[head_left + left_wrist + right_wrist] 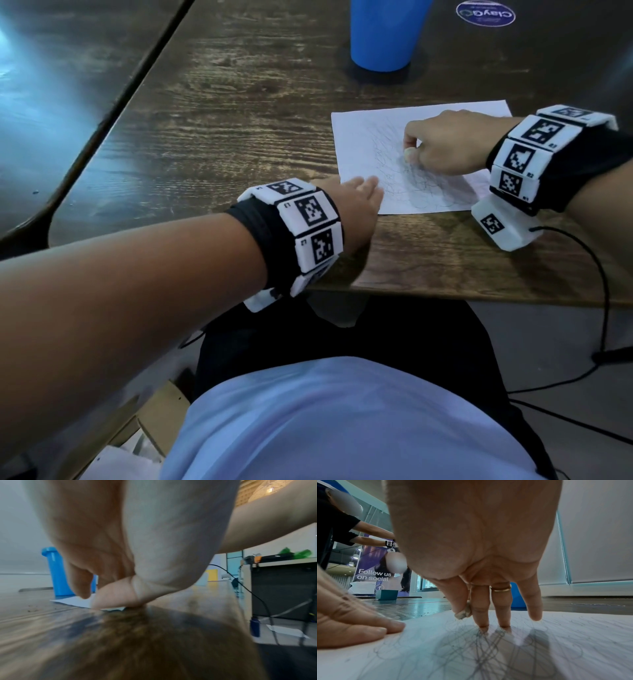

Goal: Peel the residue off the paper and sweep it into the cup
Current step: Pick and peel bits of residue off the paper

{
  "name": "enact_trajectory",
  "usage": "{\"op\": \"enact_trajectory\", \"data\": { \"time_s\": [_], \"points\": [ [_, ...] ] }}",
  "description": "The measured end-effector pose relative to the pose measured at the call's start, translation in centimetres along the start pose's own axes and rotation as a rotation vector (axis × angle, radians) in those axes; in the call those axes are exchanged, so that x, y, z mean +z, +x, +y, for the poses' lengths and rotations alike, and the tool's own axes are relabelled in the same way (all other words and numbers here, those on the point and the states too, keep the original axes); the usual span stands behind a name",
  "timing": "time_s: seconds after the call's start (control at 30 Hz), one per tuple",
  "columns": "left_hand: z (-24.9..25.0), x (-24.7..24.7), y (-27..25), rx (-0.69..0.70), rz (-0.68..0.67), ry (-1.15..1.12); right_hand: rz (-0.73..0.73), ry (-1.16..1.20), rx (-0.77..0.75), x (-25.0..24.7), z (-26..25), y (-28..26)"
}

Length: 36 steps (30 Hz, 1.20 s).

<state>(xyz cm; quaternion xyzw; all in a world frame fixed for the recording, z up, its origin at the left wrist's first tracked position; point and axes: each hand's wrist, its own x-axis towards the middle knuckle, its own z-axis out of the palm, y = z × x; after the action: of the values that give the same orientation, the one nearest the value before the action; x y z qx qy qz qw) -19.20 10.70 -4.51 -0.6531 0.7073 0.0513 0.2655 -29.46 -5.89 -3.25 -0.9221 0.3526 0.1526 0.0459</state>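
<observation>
Left hand [356,202] lies flat, fingers straight, pinning the scribbled paper [363,137] by the desk's near edge while the right hand [445,144] pinches a grey residue lump [464,612]; the blue cup [385,34] stands well apart, so crumbs may scatter.

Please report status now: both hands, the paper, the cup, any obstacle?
Left hand flat on paper corner. Right hand pinches small pale lump over scribbles. Blue cup upright beyond paper, path unobstructed.
</observation>
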Motion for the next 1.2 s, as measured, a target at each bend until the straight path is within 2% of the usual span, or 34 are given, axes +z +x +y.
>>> {"op": "enact_trajectory", "data": {
  "time_s": [0.07, 0.2, 0.37, 0.53, 0.6, 0.67, 0.73, 0.83, 1.03, 1.2],
  "points": [
    [0.2, 0.6, -0.4, 0.012, -0.057, 0.071, -0.003, 0.007, 0.001, 0.0, 0.0, 0.0],
    [-0.6, -0.4, -1.1, -0.107, -0.198, 0.158, -0.010, 0.014, -0.001, 0.2, 0.2, 0.1],
    [-0.5, 0.3, -0.8, -0.112, -0.149, 0.062, -0.008, 0.006, 0.000, 0.1, 0.1, 0.1],
    [-0.8, -0.4, -1.0, -0.135, -0.188, 0.135, -0.013, 0.012, -0.002, 0.1, 0.0, 0.0],
    [-0.9, -0.7, -1.1, -0.142, -0.160, 0.136, -0.017, 0.017, -0.002, 0.1, -0.1, 0.0],
    [-0.4, -0.7, -0.9, -0.101, -0.063, 0.091, -0.016, 0.015, 0.000, 0.1, -0.1, 0.0],
    [0.8, -0.4, -0.5, 0.021, 0.026, 0.001, -0.010, 0.010, -0.001, 0.0, -0.2, 0.0],
    [2.3, 0.0, -0.2, 0.149, 0.058, -0.087, -0.008, 0.006, -0.002, 0.0, -0.2, -0.1],
    [2.2, -1.1, -0.5, 0.000, -0.126, -0.012, -0.015, -0.001, 0.008, 0.0, -0.2, -0.1],
    [2.1, -0.6, 0.2, -0.094, -0.090, 0.001, -0.020, -0.006, 0.001, 0.0, -0.4, -0.1]
  ]
}}
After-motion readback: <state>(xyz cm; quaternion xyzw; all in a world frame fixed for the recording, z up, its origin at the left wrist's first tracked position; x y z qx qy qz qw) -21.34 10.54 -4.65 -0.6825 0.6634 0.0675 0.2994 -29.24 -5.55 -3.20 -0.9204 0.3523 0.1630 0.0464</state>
